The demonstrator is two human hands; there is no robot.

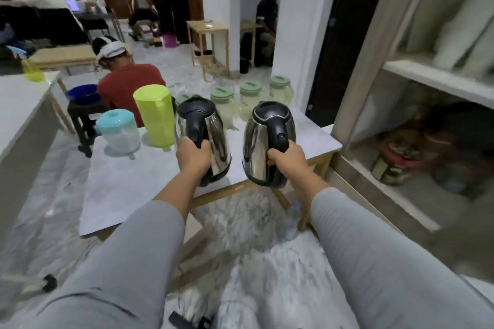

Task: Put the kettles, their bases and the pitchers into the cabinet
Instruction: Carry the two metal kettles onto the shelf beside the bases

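My left hand (193, 156) grips the black handle of a steel kettle (213, 139), held above the near edge of the grey table (128, 189). My right hand (287, 159) grips the handle of a second steel kettle (256, 147), lifted just past the table's right front corner. On the table stand a lime-green pitcher (156, 115), a light-blue-lidded pitcher (119, 132) and several clear pitchers with green lids (250, 96) at the far edge. The cabinet (417, 104) stands to the right, its shelves visible.
A person in a red shirt (128, 85) sits beyond the table by a dark stool (83, 120). The cabinet's upper shelf holds white items (459, 27); the lower shelf holds a red appliance (401, 152). A water bottle (291, 222) lies on the floor under the table corner. A white counter (24, 104) is left.
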